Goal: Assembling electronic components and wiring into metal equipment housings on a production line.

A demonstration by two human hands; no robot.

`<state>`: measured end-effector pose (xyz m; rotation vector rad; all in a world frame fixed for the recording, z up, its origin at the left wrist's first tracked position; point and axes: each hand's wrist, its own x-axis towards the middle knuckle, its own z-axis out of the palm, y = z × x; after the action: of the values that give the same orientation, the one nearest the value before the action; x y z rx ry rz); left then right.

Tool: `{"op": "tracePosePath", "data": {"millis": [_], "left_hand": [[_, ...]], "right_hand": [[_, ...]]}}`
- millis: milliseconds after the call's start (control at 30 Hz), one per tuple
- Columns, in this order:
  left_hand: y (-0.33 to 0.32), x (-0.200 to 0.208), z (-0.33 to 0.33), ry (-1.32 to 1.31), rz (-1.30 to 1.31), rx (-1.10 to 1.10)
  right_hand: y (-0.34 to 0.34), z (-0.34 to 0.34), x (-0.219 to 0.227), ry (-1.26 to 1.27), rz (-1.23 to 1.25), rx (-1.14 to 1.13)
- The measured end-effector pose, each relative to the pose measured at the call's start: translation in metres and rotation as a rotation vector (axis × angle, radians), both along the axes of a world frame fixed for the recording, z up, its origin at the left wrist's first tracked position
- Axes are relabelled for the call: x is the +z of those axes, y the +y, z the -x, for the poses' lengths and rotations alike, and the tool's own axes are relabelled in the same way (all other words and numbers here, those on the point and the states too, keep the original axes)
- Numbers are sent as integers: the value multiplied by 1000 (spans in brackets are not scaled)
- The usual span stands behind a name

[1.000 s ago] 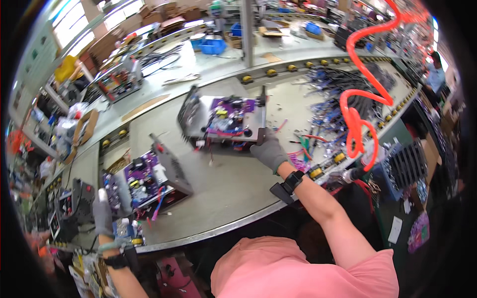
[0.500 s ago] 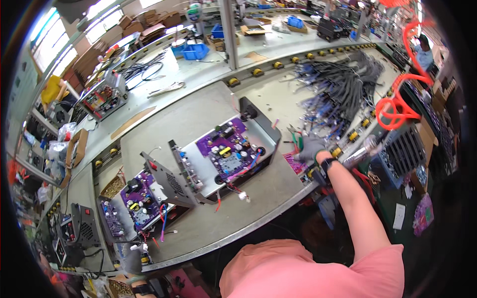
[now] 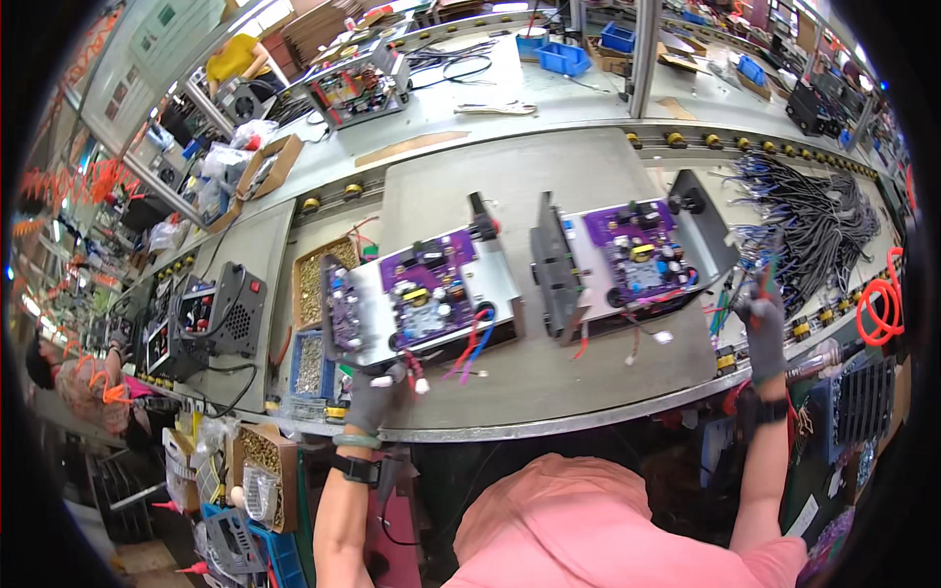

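Left chassis (image 3: 497, 286), best steadied clear of its wires (image 3: 480, 340): left hand (image 3: 372, 402) at its 7 o'clock, right hand (image 3: 765, 338) at 3 o'clock, both grips too blurred to tell

This is an electronics assembly workshop on a factory floor. Open metal chassis (image 3: 497, 284) fitted with purple circuit boards (image 3: 637, 253) sit on a long bench (image 3: 549, 387) lined with yellow rollers (image 3: 674, 140). Bundled grey cables (image 3: 833, 235), a cardboard box (image 3: 321, 286) of small brass-coloured parts, blue bins (image 3: 564, 59) and a coiled orange hose (image 3: 880, 312) surround them; co-workers sit or stand at neighbouring stations, one in a yellow top (image 3: 235, 59).
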<state>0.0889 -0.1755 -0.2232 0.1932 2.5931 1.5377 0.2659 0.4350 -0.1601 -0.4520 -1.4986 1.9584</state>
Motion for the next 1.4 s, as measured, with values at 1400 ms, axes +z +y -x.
{"op": "tracePosePath", "data": {"millis": [1400], "left_hand": [[188, 13, -106, -715, -1203, -78]], "right_hand": [[-295, -10, -14, -471, 962, 906]]}}
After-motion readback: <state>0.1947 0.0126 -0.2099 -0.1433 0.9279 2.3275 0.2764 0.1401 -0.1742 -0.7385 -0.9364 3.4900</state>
